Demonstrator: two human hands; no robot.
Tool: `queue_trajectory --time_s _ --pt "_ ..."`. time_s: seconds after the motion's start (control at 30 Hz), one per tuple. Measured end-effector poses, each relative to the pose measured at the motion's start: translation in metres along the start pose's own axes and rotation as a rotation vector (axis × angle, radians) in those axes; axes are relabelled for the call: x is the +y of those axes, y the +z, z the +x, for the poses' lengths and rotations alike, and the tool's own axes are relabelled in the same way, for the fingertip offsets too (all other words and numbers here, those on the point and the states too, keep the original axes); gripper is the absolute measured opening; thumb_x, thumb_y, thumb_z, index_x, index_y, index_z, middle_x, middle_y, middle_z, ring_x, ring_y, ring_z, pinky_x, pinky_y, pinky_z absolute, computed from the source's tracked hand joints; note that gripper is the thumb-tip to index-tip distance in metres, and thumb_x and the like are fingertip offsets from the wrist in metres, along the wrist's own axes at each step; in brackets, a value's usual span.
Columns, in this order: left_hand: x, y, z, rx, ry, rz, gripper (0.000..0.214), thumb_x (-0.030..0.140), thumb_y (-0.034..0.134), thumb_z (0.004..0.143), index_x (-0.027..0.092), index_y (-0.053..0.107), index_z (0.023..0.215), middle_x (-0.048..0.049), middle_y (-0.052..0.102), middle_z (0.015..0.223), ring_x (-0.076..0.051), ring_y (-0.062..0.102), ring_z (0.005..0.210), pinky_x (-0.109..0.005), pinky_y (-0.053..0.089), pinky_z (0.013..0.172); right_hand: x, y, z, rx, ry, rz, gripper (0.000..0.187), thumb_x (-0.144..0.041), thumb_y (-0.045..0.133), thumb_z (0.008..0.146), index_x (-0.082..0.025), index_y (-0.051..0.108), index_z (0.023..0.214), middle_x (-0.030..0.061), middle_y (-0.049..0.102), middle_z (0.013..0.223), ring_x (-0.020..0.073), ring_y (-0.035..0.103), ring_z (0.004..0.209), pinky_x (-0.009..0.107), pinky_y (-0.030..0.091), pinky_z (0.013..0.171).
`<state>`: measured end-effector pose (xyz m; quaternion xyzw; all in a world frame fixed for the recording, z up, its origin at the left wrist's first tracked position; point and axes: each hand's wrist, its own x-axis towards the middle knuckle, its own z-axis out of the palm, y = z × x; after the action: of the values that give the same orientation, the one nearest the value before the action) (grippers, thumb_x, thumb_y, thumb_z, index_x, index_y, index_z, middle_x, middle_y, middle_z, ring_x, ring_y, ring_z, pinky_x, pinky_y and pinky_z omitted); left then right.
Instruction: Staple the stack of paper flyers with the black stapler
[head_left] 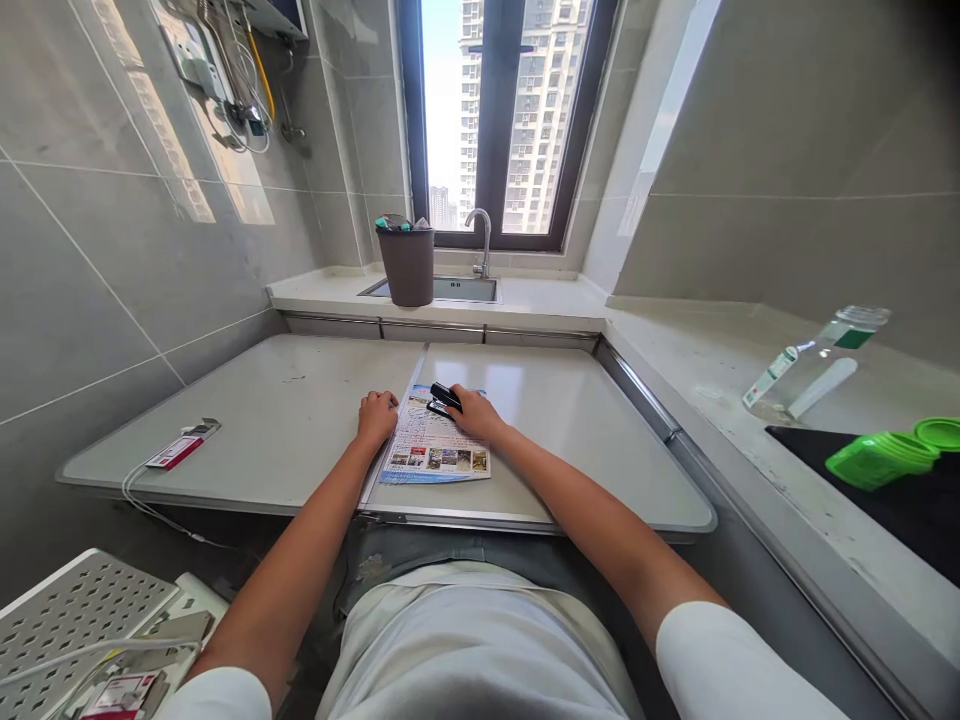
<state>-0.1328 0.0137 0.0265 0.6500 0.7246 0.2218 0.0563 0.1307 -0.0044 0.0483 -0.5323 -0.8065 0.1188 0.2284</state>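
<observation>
A printed sheet or thin stack of sheets, with text and a row of small pictures, lies flat on the folding table. My right hand is closed around a black stapler over the upper part of the paper. Just left of the paper's edge rests my left hand, near the table's middle seam. Its fingers are curled, and whether they hold or touch anything I cannot make out.
A brown bin stands by the sink and faucet. On the right counter are a clear glass jar and a green container. A red and white box with a cable lies at left, above a white perforated rack.
</observation>
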Motion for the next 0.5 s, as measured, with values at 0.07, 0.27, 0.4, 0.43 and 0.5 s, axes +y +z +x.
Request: queue_trajectory --time_s 0.07,0.27,0.4,0.43,0.5 --pt "0.000 0.002 0.001 0.008 -0.002 -0.020 0.037 0.004 0.056 0.089 0.017 0.077 0.117 -0.0196 0.066 0.139 -0.036 0.061 0.133 -0.042 0.048 0.112 0.008 -0.009 -0.008 -0.016 0.003 -0.018 0.029 -0.034 0.067 0.107 -0.023 0.063 0.133 0.0121 0.082 0.122 0.0279 0.074 0.102 0.031 0.043 0.076" --pt "-0.003 0.002 0.000 0.035 0.025 -0.077 0.036 0.002 0.056 0.084 0.017 0.078 0.109 -0.0206 0.068 0.133 -0.038 0.064 0.128 -0.046 0.051 0.108 0.050 -0.043 -0.047 -0.010 0.014 -0.038 0.023 -0.033 0.069 0.105 -0.024 0.066 0.126 0.0096 0.083 0.118 0.0253 0.075 0.100 0.029 0.046 0.078" --pt "0.006 -0.004 -0.006 0.069 0.093 -0.094 0.032 0.001 0.055 0.084 0.016 0.077 0.102 -0.0217 0.069 0.128 -0.042 0.065 0.127 -0.052 0.054 0.107 0.085 -0.056 -0.073 0.046 0.003 0.017 0.028 -0.032 0.072 0.102 -0.024 0.066 0.129 0.0093 0.083 0.115 0.0256 0.076 0.100 0.031 0.050 0.083" --pt "0.012 -0.005 -0.009 0.077 0.133 -0.101 0.031 0.002 0.054 0.085 0.017 0.076 0.100 -0.0215 0.069 0.129 -0.042 0.065 0.128 -0.054 0.053 0.109 0.092 -0.056 -0.078 0.063 -0.012 0.043 0.033 -0.033 0.075 0.100 -0.023 0.067 0.131 0.0096 0.083 0.116 0.0261 0.076 0.102 0.032 0.051 0.085" --pt "0.029 -0.003 -0.018 0.074 0.250 -0.119 0.027 0.004 0.055 0.088 0.018 0.076 0.095 -0.0191 0.069 0.134 -0.041 0.065 0.132 -0.057 0.050 0.117 0.103 -0.055 -0.083 0.107 -0.030 0.075 0.036 -0.033 0.078 0.098 -0.022 0.069 0.131 0.0104 0.083 0.118 0.0276 0.076 0.104 0.034 0.053 0.087"
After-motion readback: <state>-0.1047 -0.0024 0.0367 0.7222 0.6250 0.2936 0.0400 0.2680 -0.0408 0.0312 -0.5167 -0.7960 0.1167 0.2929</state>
